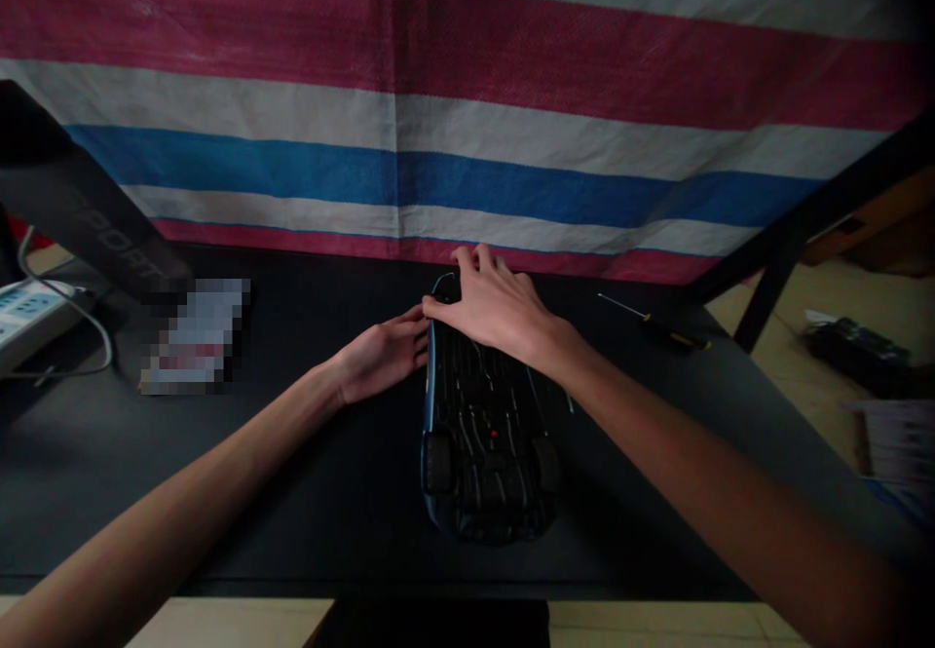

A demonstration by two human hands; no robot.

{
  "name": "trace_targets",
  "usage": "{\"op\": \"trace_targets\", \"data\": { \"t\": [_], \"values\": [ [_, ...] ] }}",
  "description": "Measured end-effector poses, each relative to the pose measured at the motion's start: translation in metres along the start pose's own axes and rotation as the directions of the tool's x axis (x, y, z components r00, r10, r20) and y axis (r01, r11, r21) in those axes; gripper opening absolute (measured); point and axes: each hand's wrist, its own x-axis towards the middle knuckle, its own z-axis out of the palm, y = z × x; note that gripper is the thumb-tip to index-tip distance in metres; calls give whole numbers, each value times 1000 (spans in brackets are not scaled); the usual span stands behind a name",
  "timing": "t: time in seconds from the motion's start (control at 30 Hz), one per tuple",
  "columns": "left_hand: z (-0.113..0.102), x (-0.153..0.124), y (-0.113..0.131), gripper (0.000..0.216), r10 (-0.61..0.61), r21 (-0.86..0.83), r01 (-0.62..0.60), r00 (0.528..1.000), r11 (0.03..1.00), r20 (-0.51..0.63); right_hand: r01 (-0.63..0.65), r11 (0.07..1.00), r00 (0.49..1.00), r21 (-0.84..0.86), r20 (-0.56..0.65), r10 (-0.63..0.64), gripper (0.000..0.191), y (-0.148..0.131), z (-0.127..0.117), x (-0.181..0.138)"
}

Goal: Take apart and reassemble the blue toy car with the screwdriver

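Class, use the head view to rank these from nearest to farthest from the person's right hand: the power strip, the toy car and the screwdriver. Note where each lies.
1. Toy car: upside down, its far end directly beneath the right hand.
2. Screwdriver: off to the hand's right.
3. Power strip: at the view's left edge.

The bare right hand point(495, 299) hides part of the far end of the upturned blue toy car with a black underside point(486, 458). Coarse blurring masks the pale rectangular object point(205, 331); the left edge cuts off the white plastic power strip point(36, 322).
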Motion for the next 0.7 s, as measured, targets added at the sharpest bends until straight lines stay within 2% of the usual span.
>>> {"op": "trace_targets", "data": {
  "t": [0.2,0.37,0.5,0.6,0.7],
  "values": [
    [1,-2,-2,34,-18,-27,18,1000,999,-13,-8,1000,999,13,-44,8,71,0,-10,-1],
    [4,-2,-2,38,-12,-46,12,1000,999,-15,-22,998,998,62,-59,26,67,5,-17,-2],
    [8,-3,-1,37,-13,-49,13,1000,999,-1,13,996,991,90,-132,-1,65,16,-21,-2],
    [11,-5,0,34,-16,-14,16,1000,1000,16,21,995,989,94,-146,-7,63,19,-25,-4],
    [14,-7,-1,46,17,72,-21,998,997,54,15,996,994,88,-109,-5,62,15,-28,-7]
  ]
}}
